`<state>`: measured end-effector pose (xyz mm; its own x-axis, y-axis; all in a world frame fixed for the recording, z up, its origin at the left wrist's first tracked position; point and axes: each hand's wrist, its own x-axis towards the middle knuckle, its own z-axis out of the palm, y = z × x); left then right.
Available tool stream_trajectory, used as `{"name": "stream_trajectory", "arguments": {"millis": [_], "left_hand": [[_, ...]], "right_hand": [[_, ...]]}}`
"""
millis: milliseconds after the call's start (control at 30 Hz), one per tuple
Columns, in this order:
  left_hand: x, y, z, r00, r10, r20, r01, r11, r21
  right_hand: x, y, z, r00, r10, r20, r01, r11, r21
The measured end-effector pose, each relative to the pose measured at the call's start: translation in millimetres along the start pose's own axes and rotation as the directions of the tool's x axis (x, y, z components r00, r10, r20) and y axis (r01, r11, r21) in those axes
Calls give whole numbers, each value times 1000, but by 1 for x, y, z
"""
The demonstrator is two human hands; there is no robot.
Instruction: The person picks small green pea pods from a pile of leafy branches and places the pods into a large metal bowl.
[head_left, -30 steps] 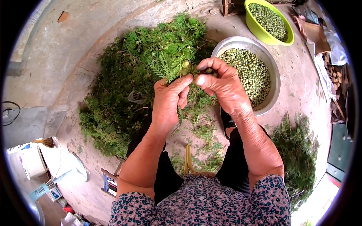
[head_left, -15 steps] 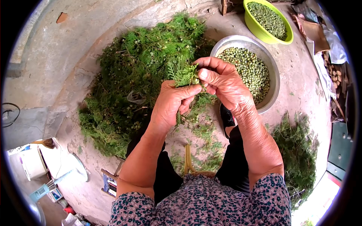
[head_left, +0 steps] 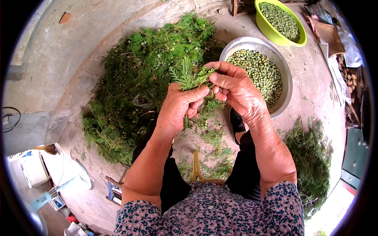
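Now, your left hand closed on green sprig, thumb over its lower part; right hand pinching sprig's right end, thumb to forefinger. Whether berry sits under those fingertips, can't quite tell, too hidden. Sprig held up between leafy pile and metal basin of green berries. Watch it: slack left grip could let sprig slip; sharp tug could fling leaf bits into basin.
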<state>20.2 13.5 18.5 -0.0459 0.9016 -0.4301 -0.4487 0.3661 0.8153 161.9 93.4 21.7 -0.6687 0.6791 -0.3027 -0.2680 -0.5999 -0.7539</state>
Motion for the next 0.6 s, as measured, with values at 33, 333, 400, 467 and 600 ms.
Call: {"name": "stream_trajectory", "arguments": {"millis": [33,333,400,467,600], "left_hand": [[0,-1,-1,1000,6,12,-6,1000,11],[0,0,-2,994,-59,97,66,995,-71],[3,-2,-3,991,-49,123,61,993,-100],[2,-1,-2,993,-27,114,42,990,-132],[3,-1,-7,998,42,46,-29,966,-258]], "right_hand": [[1,2,-2,1000,-7,15,8,996,-88],[-4,-1,6,995,88,-39,-90,995,-50],[-4,0,3,993,60,-97,-60,998,-3],[-1,-2,-14,991,-10,-133,5,999,-38],[2,-22,-42,857,-284,-430,134,929,-346]]}}
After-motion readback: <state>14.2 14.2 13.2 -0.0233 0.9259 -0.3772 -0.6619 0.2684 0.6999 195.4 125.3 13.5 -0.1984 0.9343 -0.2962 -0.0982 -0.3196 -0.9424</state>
